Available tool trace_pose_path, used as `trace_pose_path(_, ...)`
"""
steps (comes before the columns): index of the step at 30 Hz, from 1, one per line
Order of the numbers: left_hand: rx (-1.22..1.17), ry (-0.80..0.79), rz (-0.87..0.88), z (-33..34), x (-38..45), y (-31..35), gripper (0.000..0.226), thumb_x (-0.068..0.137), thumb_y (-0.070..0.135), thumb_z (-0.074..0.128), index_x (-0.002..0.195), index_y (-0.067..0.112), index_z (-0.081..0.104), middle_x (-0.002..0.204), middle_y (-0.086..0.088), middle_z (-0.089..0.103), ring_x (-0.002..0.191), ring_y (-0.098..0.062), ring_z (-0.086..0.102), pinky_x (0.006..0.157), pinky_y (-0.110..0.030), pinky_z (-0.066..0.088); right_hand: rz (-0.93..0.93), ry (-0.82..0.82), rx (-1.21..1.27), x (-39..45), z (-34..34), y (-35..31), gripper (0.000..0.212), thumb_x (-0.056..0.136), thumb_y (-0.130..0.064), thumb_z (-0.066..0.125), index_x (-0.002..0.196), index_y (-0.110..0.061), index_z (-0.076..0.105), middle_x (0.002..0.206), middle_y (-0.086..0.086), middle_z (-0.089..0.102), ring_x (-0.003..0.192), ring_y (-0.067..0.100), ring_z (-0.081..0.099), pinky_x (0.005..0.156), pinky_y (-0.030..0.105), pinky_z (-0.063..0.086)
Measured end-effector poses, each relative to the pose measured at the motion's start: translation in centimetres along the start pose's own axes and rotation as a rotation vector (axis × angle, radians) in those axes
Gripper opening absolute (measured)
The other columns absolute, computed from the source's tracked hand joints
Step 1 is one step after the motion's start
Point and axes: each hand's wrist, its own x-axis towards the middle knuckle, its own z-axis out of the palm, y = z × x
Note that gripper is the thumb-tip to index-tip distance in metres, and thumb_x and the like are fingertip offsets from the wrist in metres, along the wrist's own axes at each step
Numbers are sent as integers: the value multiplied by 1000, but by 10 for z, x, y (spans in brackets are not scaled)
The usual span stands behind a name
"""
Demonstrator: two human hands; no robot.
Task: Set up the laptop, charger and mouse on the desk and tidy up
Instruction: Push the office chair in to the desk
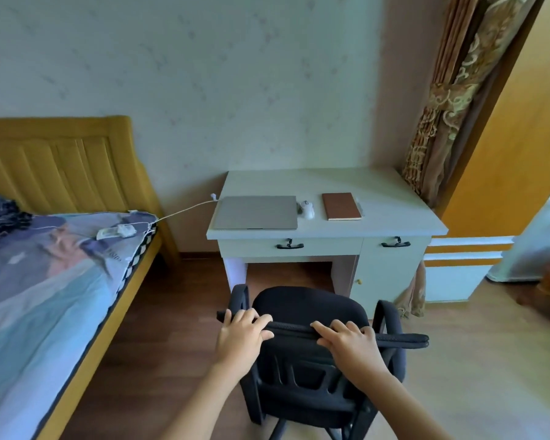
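Head cam view: bed (45,281) on my left with the charger (116,231) lying on it, its cable (185,211) running over to the desk (327,231). My left hand (242,336) and right hand (351,346) both grip the top of the chair (311,369) back, fingers curled over it. Closed laptop (256,212) sits on the desk, mouse (307,208) just beside it, then a brown notebook (342,206).
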Motion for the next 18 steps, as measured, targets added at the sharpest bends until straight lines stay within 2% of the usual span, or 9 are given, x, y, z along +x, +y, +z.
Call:
trace_pose_path(1,5,4,-21,1,4,1,33,60,42,87,86,29,72,71,7,61,68,-18,63,72,-48,57,-18,-45,9,6,-1,4,31,90,-47,47,119,-39,53,80,-9,62,65,20,60,55,41,46)
trace_pose_path(2,7,2,-38,3,8,2,33,60,42,86,87,30,72,72,7,62,69,-18,64,72,-50,57,-29,-83,18,12,-2,9,36,93,-50,37,125,-41,49,88,-8,62,75,20,61,64,41,45)
trace_pose_path(4,14,-9,-65,6,19,2,30,67,42,83,92,30,71,79,5,64,77,-20,65,78,-54,55,-61,-161,65,27,-6,17,58,89,-58,1,136,-44,33,107,-8,57,97,21,55,79,40,39)
trace_pose_path(5,3,-14,-78,7,25,3,28,76,41,75,101,30,69,88,4,66,87,-22,64,88,-56,51,-69,-186,92,36,-8,22,59,90,-57,-2,138,-43,28,112,-7,55,103,21,52,82,40,36)
trace_pose_path(7,14,-66,-134,8,38,4,32,94,43,53,123,31,58,112,3,61,111,-22,54,109,-53,32,-81,-232,137,56,-9,28,45,98,-50,15,141,-43,27,115,-5,54,108,23,49,85,40,35)
trace_pose_path(9,30,-103,-171,9,50,3,36,99,44,41,132,33,49,125,5,55,122,-20,45,114,-49,19,-107,-262,165,72,-6,34,42,99,-47,23,141,-43,28,114,-4,53,109,23,49,86,40,35)
trace_pose_path(18,-26,-151,-195,10,90,-11,34,101,35,41,134,29,47,130,1,52,127,-21,40,114,-54,12,-153,-278,175,119,8,44,42,100,-45,23,142,-42,29,110,-4,54,106,23,50,81,38,36)
